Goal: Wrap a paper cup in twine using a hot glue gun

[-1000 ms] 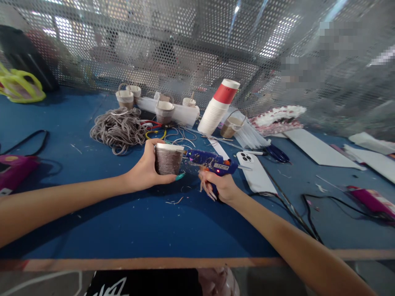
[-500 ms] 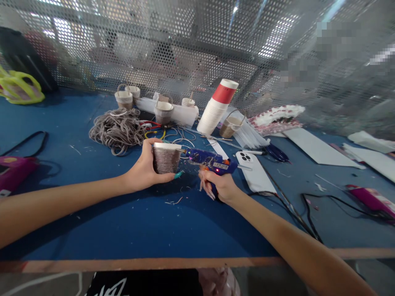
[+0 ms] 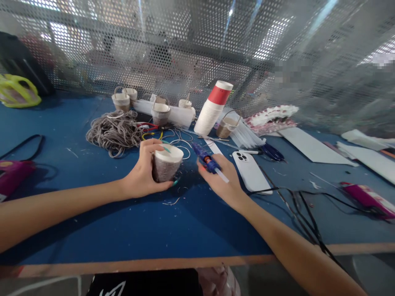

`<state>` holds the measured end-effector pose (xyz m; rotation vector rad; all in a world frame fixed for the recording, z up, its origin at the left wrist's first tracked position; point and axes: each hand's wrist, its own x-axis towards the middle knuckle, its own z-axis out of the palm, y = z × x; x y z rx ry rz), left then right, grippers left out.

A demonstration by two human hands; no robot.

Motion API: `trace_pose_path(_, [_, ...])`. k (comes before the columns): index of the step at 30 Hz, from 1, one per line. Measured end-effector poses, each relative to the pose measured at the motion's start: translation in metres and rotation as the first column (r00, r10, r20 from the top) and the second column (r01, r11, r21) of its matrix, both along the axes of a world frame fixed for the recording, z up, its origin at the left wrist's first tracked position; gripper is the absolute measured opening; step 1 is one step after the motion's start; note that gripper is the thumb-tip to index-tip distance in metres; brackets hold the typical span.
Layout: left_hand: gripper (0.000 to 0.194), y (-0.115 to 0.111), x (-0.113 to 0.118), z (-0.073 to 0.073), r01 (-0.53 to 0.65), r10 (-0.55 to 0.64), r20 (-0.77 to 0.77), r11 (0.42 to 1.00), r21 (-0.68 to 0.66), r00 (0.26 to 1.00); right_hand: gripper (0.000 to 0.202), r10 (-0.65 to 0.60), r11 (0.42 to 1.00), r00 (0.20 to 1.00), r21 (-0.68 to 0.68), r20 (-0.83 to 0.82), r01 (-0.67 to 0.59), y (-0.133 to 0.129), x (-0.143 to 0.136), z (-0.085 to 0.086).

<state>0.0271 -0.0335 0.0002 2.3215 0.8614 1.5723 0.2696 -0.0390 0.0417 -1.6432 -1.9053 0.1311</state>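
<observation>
My left hand grips a paper cup wrapped in grey-brown cord, with the fingers over its white top and the thumb low on its side. To the right of the cup, my right hand holds a blue glue gun, its nozzle pointing up and away and a clear glue stick sticking out of its back. The gun and the cup are apart. Behind the left hand lies a tangled heap of grey cord.
Small handled cups and a leaning stack of white cups stand behind. A white phone lies right of my right hand, near black cables. Magenta devices lie at both sides. A perforated metal screen rises behind.
The glue gun has moved off the cup and turned from pointing left to pointing away. The cup has tilted, showing more of its white top, and my left fingers now reach over it.
</observation>
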Motion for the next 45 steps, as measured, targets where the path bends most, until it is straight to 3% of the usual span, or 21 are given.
trace_pose_path(3, [0.081, -0.002, -0.001, 0.003, 0.206, -0.206, -0.053, 0.978, -0.001, 0.977, 0.043, -0.037, 0.998, 0.986, -0.04, 0.164, 0.044, 0.013, 0.01, -0.006])
trace_pose_path(6, [0.083, -0.004, -0.003, 0.006, 0.423, -0.422, -0.114, 0.906, -0.017, 0.899, 0.064, -0.031, 0.982, 0.98, -0.177, 0.199, 0.067, 0.028, 0.019, -0.012])
trace_pose_path(9, [0.085, -0.005, -0.004, 0.007, 0.522, -0.522, -0.146, 0.852, -0.046, 0.84, 0.081, 0.088, 0.972, 0.989, -0.226, 0.117, -0.06, 0.037, 0.029, -0.011])
trace_pose_path(14, [0.086, -0.005, -0.003, 0.007, 0.55, -0.549, -0.162, 0.834, -0.043, 0.82, 0.067, 0.29, 0.912, 0.957, -0.299, -0.008, -0.279, 0.044, 0.042, 0.006])
trace_pose_path(22, [0.081, -0.006, -0.001, 0.007, 0.572, -0.566, -0.155, 0.82, -0.005, 0.81, 0.056, 0.346, 0.852, 0.922, -0.352, -0.176, -0.387, 0.045, 0.048, 0.022])
trace_pose_path(27, [0.083, -0.006, -0.001, 0.006, 0.569, -0.564, -0.16, 0.822, -0.015, 0.81, 0.054, 0.353, 0.825, 0.921, -0.411, -0.164, -0.389, 0.04, 0.051, 0.033])
trace_pose_path(30, [0.083, -0.006, -0.002, 0.006, 0.573, -0.566, -0.159, 0.82, -0.005, 0.809, 0.048, 0.306, 0.855, 0.945, -0.402, -0.12, -0.328, 0.045, 0.058, 0.041])
trace_pose_path(34, [0.081, -0.005, -0.001, 0.006, 0.579, -0.572, -0.159, 0.815, -0.003, 0.804, 0.039, 0.215, 0.934, 0.966, -0.257, -0.146, -0.247, 0.057, 0.062, 0.05])
trace_pose_path(40, [0.083, -0.005, -0.002, 0.006, 0.581, -0.575, -0.152, 0.814, -0.003, 0.804, 0.026, 0.288, 0.944, 0.955, -0.145, -0.07, -0.295, 0.084, 0.024, 0.063])
trace_pose_path(45, [0.086, -0.006, -0.003, 0.005, 0.572, -0.567, -0.151, 0.82, -0.016, 0.81, 0.034, 0.498, 0.85, 0.866, -0.225, 0.045, -0.477, 0.112, -0.032, 0.056])
